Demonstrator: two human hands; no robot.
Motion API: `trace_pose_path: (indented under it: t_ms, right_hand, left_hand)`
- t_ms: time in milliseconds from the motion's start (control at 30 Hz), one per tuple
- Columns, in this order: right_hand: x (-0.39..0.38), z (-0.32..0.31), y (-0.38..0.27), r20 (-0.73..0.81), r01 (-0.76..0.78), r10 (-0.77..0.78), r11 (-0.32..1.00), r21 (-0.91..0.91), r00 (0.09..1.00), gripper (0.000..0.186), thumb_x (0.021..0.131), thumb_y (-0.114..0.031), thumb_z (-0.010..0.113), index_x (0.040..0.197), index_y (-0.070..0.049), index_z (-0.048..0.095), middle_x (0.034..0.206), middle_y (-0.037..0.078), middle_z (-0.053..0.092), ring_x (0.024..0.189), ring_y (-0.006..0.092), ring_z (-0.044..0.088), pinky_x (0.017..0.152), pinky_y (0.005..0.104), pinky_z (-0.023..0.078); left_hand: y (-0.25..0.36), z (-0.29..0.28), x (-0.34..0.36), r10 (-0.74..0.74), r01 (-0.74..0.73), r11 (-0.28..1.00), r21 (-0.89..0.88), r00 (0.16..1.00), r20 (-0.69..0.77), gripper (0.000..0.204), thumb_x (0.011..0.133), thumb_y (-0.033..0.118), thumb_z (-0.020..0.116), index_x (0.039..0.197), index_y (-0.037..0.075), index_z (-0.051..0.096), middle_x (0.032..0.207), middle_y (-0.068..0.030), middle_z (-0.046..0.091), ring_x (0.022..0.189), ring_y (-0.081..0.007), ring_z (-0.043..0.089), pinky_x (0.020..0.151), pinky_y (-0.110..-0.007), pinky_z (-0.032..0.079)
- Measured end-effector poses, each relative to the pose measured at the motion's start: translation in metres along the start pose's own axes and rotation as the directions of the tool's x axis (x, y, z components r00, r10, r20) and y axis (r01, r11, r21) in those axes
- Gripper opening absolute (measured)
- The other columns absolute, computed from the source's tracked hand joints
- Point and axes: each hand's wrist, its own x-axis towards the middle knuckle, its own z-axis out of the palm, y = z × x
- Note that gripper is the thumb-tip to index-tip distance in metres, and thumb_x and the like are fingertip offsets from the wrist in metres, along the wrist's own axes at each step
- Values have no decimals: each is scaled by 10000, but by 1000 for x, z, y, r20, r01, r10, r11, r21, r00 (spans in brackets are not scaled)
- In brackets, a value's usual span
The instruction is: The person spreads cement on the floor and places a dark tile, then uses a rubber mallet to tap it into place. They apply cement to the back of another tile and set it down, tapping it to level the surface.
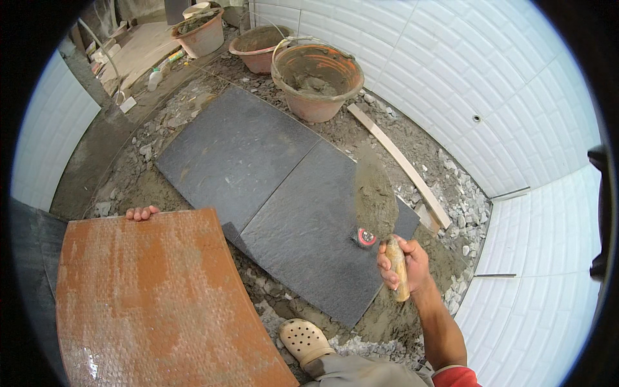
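Note:
My left hand [141,213] grips the top edge of a tile [148,290] with its orange-brown, whitish-streaked back toward me; only fingertips show over the edge. My right hand [403,264] holds a trowel by its wooden handle, its mortar-coated blade [376,200] over two dark grey slate-look tiles [225,155] lying side by side. A red and black tape measure [366,237] lies on the right-hand dark tile, just beside the trowel.
Mortar buckets [316,106] stand at the back among rubble. A pale wooden batten [400,164] lies along the right side. White tiled walls [522,142] bound both sides. My foot in a beige clog [303,338] is at the lower edge.

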Motion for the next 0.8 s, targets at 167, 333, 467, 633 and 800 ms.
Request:
trace_pose_path:
  t_ms: [167, 333, 467, 633, 800]
  right_hand:
    - [3, -5, -44, -216, 140, -254, 890, -434, 943, 388, 972, -365, 543, 1139, -14, 550, 845, 111, 616, 519, 182, 559, 425, 341, 510]
    - [20, 3, -113, -58, 324, -679, 421, -847, 732, 275, 992, -281, 598, 1131, -48, 556, 815, 38, 596, 533, 111, 550, 460, 272, 472]
    - [32, 9, -146, -162, 151, -655, 394, -907, 738, 297, 999, -309, 598, 1141, -51, 556, 793, 14, 572, 523, 85, 517, 471, 259, 433]
    - [92, 25, -185, -105, -7, -667, 148, -989, 738, 341, 960, -329, 632, 1140, -43, 590, 813, 71, 625, 576, 158, 593, 524, 330, 469]
    - [212, 82, -242, 409, -241, -631, -692, -680, 659, 396, 925, -341, 650, 1175, -34, 634, 958, 231, 720, 848, 378, 707, 702, 458, 556]
  left_hand:
    - [-4, 6, -5, 12, -10, 999, 44, 999, -44, 316, 1082, 251, 443, 1231, 22, 603, 1168, -154, 666, 1163, -313, 615, 1179, -485, 353]
    - [-8, 8, -11, 14, -10, 999, 50, 997, -80, 334, 1090, 243, 412, 1233, 16, 611, 1158, -157, 668, 1152, -316, 619, 1172, -474, 367]
    - [-10, 4, -13, 10, -9, 999, 32, 999, -52, 340, 1093, 253, 405, 1251, 19, 594, 1181, -149, 652, 1166, -316, 600, 1188, -481, 337]
    - [-4, -1, -18, 53, -49, 996, 69, 996, -65, 335, 1099, 255, 400, 1281, 27, 565, 1208, -140, 638, 1181, -320, 580, 1186, -487, 336]
    - [-1, -7, -15, 61, -58, 997, 53, 997, -45, 336, 1100, 266, 399, 1263, 26, 568, 1208, -142, 641, 1183, -315, 582, 1187, -495, 335]
